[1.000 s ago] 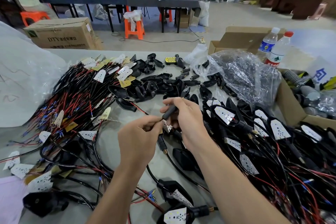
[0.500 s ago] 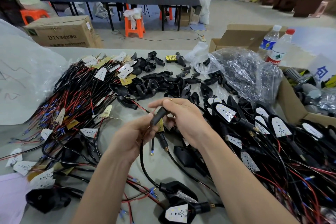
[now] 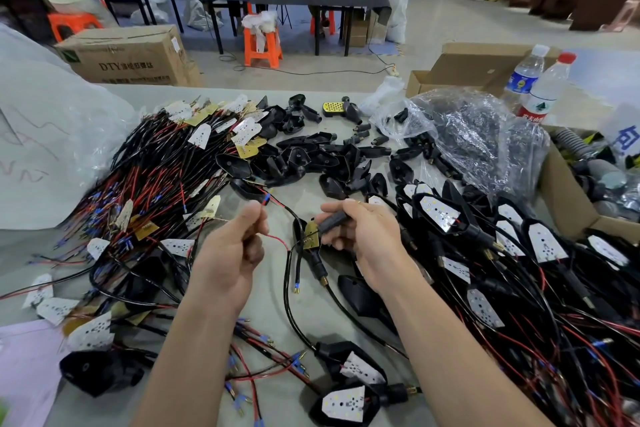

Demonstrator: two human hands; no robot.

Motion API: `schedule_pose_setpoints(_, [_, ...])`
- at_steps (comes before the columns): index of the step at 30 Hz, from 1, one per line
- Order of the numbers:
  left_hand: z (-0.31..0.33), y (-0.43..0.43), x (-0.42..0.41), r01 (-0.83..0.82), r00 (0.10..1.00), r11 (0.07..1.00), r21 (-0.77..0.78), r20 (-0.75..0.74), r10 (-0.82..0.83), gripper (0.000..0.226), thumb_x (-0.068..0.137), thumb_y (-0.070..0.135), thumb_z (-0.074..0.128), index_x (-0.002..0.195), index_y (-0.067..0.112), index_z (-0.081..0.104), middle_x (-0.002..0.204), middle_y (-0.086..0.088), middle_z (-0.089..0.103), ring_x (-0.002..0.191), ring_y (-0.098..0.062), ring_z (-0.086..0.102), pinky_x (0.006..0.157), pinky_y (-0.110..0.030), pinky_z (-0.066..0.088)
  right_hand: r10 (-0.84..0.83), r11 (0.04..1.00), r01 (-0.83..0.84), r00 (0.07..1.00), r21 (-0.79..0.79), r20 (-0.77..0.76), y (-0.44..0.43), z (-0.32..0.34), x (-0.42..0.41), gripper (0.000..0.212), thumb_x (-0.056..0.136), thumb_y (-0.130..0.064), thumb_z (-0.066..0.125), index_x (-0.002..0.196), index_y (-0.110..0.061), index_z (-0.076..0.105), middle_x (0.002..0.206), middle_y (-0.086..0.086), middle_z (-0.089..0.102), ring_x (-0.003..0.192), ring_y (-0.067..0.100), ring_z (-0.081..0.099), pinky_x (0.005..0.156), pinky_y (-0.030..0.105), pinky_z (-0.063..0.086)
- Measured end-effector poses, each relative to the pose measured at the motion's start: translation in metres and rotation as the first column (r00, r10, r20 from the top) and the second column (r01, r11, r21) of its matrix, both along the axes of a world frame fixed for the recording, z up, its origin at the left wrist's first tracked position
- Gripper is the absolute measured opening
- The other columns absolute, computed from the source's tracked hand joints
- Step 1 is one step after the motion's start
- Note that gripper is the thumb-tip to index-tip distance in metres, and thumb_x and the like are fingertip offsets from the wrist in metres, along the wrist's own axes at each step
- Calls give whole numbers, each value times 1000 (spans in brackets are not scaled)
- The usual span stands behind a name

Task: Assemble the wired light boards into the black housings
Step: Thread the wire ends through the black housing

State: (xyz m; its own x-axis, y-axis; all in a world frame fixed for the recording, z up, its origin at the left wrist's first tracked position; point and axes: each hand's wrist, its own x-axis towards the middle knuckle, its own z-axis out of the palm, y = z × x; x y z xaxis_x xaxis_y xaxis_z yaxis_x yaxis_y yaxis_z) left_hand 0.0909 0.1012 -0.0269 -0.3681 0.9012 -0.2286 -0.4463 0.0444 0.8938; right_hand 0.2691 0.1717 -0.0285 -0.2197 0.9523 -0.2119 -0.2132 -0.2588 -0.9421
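The right hand (image 3: 363, 239) is gripping a black housing stem (image 3: 333, 221) in curled fingers above the middle of the table (image 3: 270, 295). Its long axis is slanting, with the lower end pointing down-left at the yellowish light board (image 3: 310, 235). The left hand (image 3: 230, 253), fingers curled, is pinching the board's red wire (image 3: 277, 238).

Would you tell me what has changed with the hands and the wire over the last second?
The left hand has drawn leftward, away from the right hand, pulling the red wire it pinches out between them; a second ago the hands were together. The right hand keeps its grip on the black stem, the yellow light board at its end. The piles on the table are unchanged.
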Motion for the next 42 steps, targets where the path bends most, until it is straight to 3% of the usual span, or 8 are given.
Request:
schedule_pose_setpoints(6, [1,-1,17,-85,852,994,-65,-522,39,24,82,21,82,58,26,77,56,6,62,52,-2,48,58,-15,41,-34,999,36,989,9,-144,-3,3,-2,34,106,-9,40,98,4,71,91,24,75,56,23,62,58,32,42])
schedule_pose_setpoints(9, [-1,-2,20,-117,761,991,-63,-647,48,21,82,30,82,63,36,77,59,-7,63,56,-7,49,59,-25,42,-22,1000,23,987,9,-159,-5,5,-1,35,107,-9,39,101,7,70,94,26,75,58,24,63,58,31,43])
schedule_pose_setpoints(11, [-2,-3,21,-142,729,987,-69,-683,57,19,84,35,80,67,42,76,55,2,62,50,-3,47,57,-28,42,-11,1000,12,987,8,-163,-7,7,-1,35,107,-9,39,103,7,70,95,25,75,59,23,63,57,30,44])
schedule_pose_setpoints(13, [-2,-4,23,-147,719,986,-75,-693,55,17,85,37,79,70,44,76,52,10,59,47,-1,46,55,-27,41,-5,1000,6,985,4,-171,-7,7,-1,35,107,-9,39,104,7,70,96,25,75,58,22,64,56,29,45])
schedule_pose_setpoints(22, [-2,-5,25,-67,765,993,-101,-644,-14,18,85,29,82,69,38,79,74,-9,73,66,-11,62,76,-44,58,2,1000,-7,983,-25,-185,-8,1,0,36,108,-11,39,105,5,70,97,23,76,62,22,66,56,25,50])
schedule_pose_setpoints(27, [-1,-6,27,-6,770,996,-89,-635,-52,23,85,26,82,69,41,79,67,7,74,63,1,63,63,-18,49,2,1000,-7,984,-27,-178,-8,-1,-1,36,107,-12,39,103,2,71,96,21,76,62,20,66,58,26,50])
schedule_pose_setpoints(35, [-1,-5,24,19,752,995,-101,-654,-81,24,85,26,82,68,42,79,74,-12,72,63,-8,57,59,-20,47,45,997,-55,981,-49,-187,-4,-2,5,33,104,-12,42,104,2,73,96,23,76,63,23,65,61,28,49])
schedule_pose_setpoints(42, [-4,-4,23,-14,712,994,-111,-699,-68,25,88,30,79,69,46,77,56,8,60,54,-9,49,61,-32,45,129,988,-147,957,-54,-259,-2,-6,14,34,103,-14,47,98,-1,78,96,25,72,76,29,64,73,35,53])
